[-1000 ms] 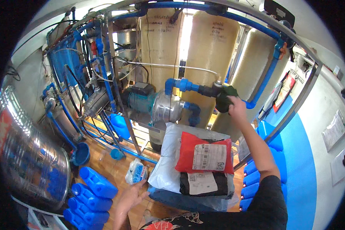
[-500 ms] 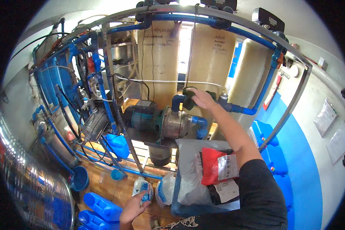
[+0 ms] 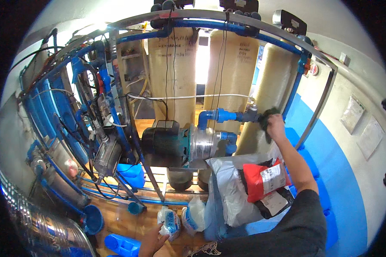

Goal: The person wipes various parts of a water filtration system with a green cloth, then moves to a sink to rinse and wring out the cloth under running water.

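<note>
A dark green cloth [image 3: 268,116] is bunched in my right hand [image 3: 276,127], whose fingers are closed around it. It is at the right part of the blue pipe [image 3: 221,115], beside a grey fitting [image 3: 249,115] and in front of the rightmost tall tan tank [image 3: 272,81]. Left of there sits a pump with a teal and black motor [image 3: 165,142] and a shiny metal head [image 3: 200,144]. Low at the bottom, my left hand [image 3: 155,240] is open, its fingers loosely apart, overlapping the edge of a white plastic bag [image 3: 169,223] with blue print.
A metal frame [image 3: 326,100] surrounds the tanks and pump. Grey and red parcels [image 3: 261,180] lie on a blue container [image 3: 216,227] before me. Another plastic bag [image 3: 194,215], blue jugs [image 3: 122,245] and a blue bucket [image 3: 92,219] stand on the floor. A shiny steel cylinder [image 3: 43,222] is at left.
My right hand has moved right with the cloth, from the pipe elbow above the pump past the grey fitting. The view has shifted slightly. My left hand stays low near the bag.
</note>
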A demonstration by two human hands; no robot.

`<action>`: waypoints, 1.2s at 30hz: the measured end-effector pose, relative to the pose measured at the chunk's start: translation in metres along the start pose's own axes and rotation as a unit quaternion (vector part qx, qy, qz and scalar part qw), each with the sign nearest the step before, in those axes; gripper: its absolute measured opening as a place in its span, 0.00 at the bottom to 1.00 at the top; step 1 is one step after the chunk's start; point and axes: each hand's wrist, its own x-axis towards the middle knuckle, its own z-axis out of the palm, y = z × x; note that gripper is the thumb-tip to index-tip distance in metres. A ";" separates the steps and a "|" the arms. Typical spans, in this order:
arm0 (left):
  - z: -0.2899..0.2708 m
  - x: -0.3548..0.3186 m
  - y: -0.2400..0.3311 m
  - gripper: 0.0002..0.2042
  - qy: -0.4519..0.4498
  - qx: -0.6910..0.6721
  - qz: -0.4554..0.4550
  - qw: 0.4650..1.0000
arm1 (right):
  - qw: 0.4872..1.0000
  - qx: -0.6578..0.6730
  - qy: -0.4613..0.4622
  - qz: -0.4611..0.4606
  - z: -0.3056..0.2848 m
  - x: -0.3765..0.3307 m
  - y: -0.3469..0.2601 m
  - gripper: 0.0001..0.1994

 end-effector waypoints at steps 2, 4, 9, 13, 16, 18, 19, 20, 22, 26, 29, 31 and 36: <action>-0.001 0.000 -0.006 0.29 -0.019 0.021 -0.035 0.999 | 0.959 0.122 0.225 0.124 0.012 0.003 0.002 0.21; -0.003 0.005 -0.006 0.28 -0.008 0.012 0.013 1.000 | 0.992 0.090 0.080 0.043 0.032 0.004 0.003 0.26; -0.008 0.022 0.011 0.27 0.001 -0.005 0.055 0.998 | 0.994 0.017 -0.026 0.103 0.032 -0.006 0.059 0.28; -0.003 0.025 0.020 0.27 -0.025 0.013 0.061 0.998 | 0.992 0.030 0.034 0.114 0.034 -0.011 0.045 0.22; 0.005 0.035 0.022 0.27 -0.034 0.035 0.096 0.994 | 0.997 0.049 0.026 0.050 0.047 -0.013 0.022 0.23; 0.014 0.043 0.024 0.27 -0.021 0.032 0.129 0.991 | 0.998 0.053 0.038 0.003 0.051 -0.015 0.026 0.24; 0.017 0.047 0.025 0.28 -0.008 0.025 0.142 0.990 | 0.996 0.075 0.035 0.009 0.048 -0.016 0.038 0.24; 0.019 0.049 0.026 0.28 0.004 0.018 0.154 0.988 | 0.996 0.070 0.051 0.035 0.041 -0.018 0.054 0.24; 0.025 0.048 0.030 0.26 -0.009 0.004 0.112 0.994 | 0.991 0.080 0.042 0.098 0.035 -0.019 0.073 0.24; 0.035 0.041 0.038 0.29 -0.030 0.040 0.084 0.995 | 0.969 0.195 -0.025 0.149 -0.003 -0.009 0.065 0.21; 0.037 0.034 0.046 0.29 -0.027 0.025 0.079 0.996 | 0.929 0.210 0.273 0.135 -0.073 0.031 0.056 0.21; 0.038 0.030 0.053 0.28 -0.013 -0.002 0.063 0.998 | 0.874 0.167 0.456 -0.007 -0.129 0.084 0.067 0.24; 0.044 0.019 0.068 0.28 0.011 -0.008 0.009 1.000 | 0.899 -0.103 0.397 0.153 -0.184 0.228 0.025 0.27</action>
